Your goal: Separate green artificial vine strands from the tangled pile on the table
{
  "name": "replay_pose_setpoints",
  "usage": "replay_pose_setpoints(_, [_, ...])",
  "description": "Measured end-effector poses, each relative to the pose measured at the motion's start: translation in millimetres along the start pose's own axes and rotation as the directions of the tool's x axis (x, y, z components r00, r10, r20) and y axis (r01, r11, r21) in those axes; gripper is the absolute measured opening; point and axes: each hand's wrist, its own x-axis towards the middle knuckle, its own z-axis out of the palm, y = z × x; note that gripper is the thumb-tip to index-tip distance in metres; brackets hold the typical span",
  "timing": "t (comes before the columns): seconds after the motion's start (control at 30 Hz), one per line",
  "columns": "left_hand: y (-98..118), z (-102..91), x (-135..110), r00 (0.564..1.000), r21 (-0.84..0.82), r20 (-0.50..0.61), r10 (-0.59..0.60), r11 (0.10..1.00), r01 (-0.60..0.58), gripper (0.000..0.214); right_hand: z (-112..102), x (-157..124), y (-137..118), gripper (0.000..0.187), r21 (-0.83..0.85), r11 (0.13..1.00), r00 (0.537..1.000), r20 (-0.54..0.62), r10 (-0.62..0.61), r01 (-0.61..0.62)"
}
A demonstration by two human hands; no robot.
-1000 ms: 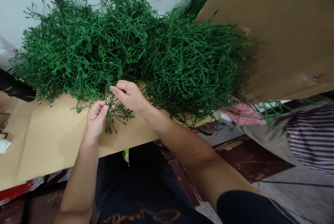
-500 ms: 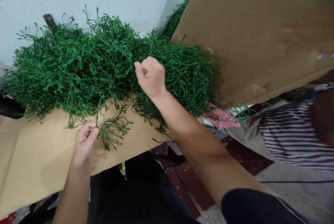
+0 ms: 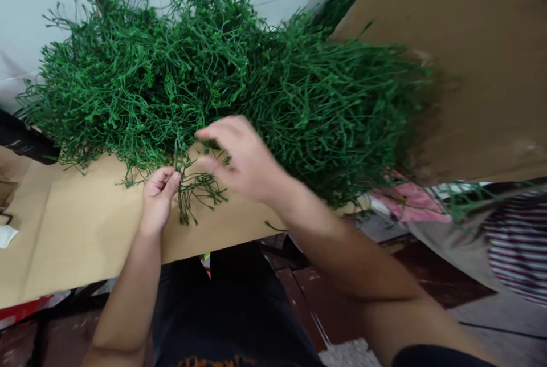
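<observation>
My left hand (image 3: 161,196) is closed in a pinch on the stem of a green artificial plant sprig (image 3: 199,190), whose thin branches spread out to the right above the cardboard. Close by on the right, my right hand (image 3: 241,156) has its thumb and fingers apart, slightly blurred, with nothing visible in it. Its fingertips point at the sprig without plainly touching it. Behind both hands lies a large heap of similar green sprigs (image 3: 141,76), tangled together.
Flat cardboard (image 3: 94,224) covers the work surface. A big cardboard sheet (image 3: 478,70) rises at the right, beside a pink cloth-like piece (image 3: 416,202). A person in a striped garment (image 3: 519,247) is at the far right. A dark object (image 3: 25,136) lies at the left; a tiled wall stands behind.
My right hand has come down and left from over the heap towards the sprig, and its fist has opened. My left hand still pinches the sprig. The view has shifted.
</observation>
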Motion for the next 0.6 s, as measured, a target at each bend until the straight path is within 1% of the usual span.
replay_pose_setpoints(0.03, [0.2,0.9,0.4,1.0,-0.011,0.008,-0.011,1.0,0.011,0.029,17.6,-4.4,-12.7,0.032,0.132,0.991,0.994,0.112,-0.002,-0.013])
replay_pose_setpoints(0.07, [0.3,1.2,0.5,1.0,-0.021,0.007,-0.018,1.0,0.018,0.03,32.1,-7.2,-22.0,0.031,0.237,0.97,0.979,0.203,0.012,-0.061])
replay_pose_setpoints(0.1, [0.3,1.1,0.3,1.0,-0.027,0.001,-0.019,0.999,0.019,0.031,43.3,-8.6,-27.7,0.029,0.312,0.942,0.963,0.269,0.034,-0.12])
replay_pose_setpoints(0.17, [0.1,-0.1,-0.5,1.0,-0.023,-0.011,-0.012,1.0,0.012,0.032,56.0,-8.6,-29.2,0.024,0.406,0.885,0.937,0.34,0.083,-0.226])
replay_pose_setpoints(0.23, [-0.2,-1.2,-1.0,1.0,0.004,-0.006,0.001,1.0,-0.001,0.032,58.7,-7.6,-23.0,0.021,0.479,0.826,0.922,0.368,0.116,-0.295])
replay_pose_setpoints(0.33, [-0.7,-0.6,-0.7,0.999,0.074,0.029,0.027,0.997,-0.029,0.031,54.2,-7.5,-12.6,0.02,0.563,0.746,0.908,0.397,0.133,-0.356])
replay_pose_setpoints(0.43, [-1.4,0.5,-0.8,0.994,0.164,0.1,0.048,0.984,-0.065,0.032,49.0,-9.3,-7.9,0.021,0.58,0.731,0.91,0.392,0.136,-0.359])
replay_pose_setpoints(0.5, [-2.2,0.0,-1.3,0.989,0.203,0.138,0.054,0.976,-0.082,0.032,46.8,-10.6,-6.7,0.022,0.585,0.714,0.901,0.408,0.15,-0.384])
replay_pose_setpoints(0.53, [-2.7,-0.6,-1.6,0.987,0.213,0.148,0.054,0.973,-0.085,0.032,45.9,-11.2,-6.1,0.023,0.599,0.683,0.887,0.432,0.163,-0.418])
replay_pose_setpoints(0.6, [-3.6,-2.0,-2.1,0.987,0.222,0.152,0.052,0.971,-0.085,0.032,44.3,-12.0,-4.6,0.028,0.646,0.58,0.853,0.487,0.187,-0.496])
